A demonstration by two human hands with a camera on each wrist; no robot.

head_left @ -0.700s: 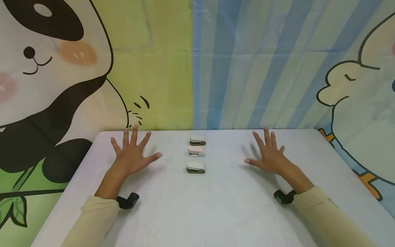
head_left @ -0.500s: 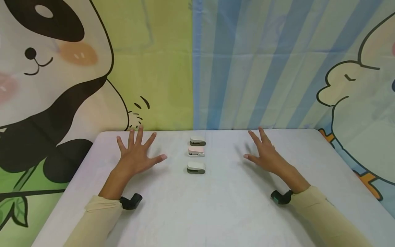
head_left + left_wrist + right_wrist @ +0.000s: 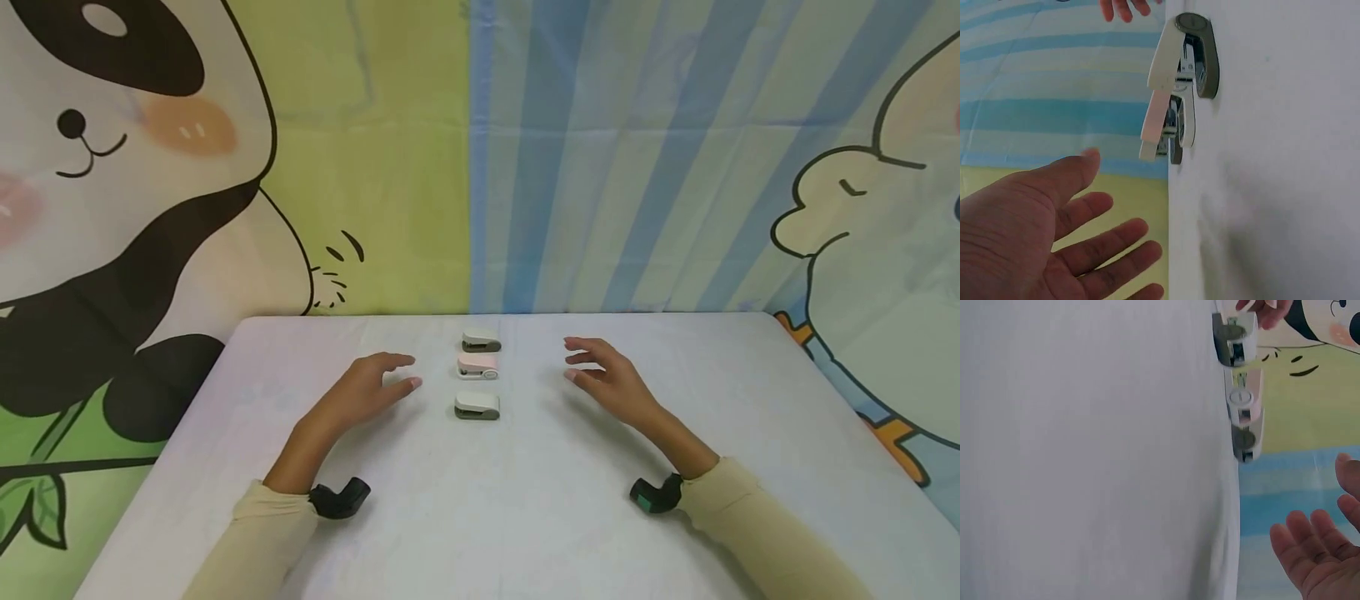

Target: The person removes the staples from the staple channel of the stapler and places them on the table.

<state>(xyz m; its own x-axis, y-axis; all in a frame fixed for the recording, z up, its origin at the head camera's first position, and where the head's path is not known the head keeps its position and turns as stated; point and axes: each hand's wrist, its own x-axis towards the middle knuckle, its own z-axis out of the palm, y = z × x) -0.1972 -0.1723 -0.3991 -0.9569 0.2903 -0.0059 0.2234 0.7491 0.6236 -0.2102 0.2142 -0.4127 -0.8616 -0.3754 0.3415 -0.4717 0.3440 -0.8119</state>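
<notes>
Three small staplers lie in a column at the middle of the table. The nearest stapler (image 3: 477,406) is white with a grey-green base. Behind it sits a pink and white stapler (image 3: 477,366), and farthest back a second white stapler (image 3: 481,340) with a grey base. To their left my left hand (image 3: 360,390) hovers over the table, fingers loosely extended and thumb apart, touching nothing. On the other side, my right hand (image 3: 611,385) is raised with slightly bent, parted fingers and holds nothing. Both wrist views show the staplers apart from the nearby palm.
A white cloth covers the table (image 3: 495,517). Behind it hangs a printed curtain (image 3: 390,167) with cartoon animals and blue stripes. A black wrist camera (image 3: 341,498) sits on the left wrist, and another black camera (image 3: 656,494) on the right.
Both hands have come inward, closer to the staplers. Their widely spread fingers have drawn together and turned toward the middle. The staplers have stayed in place.
</notes>
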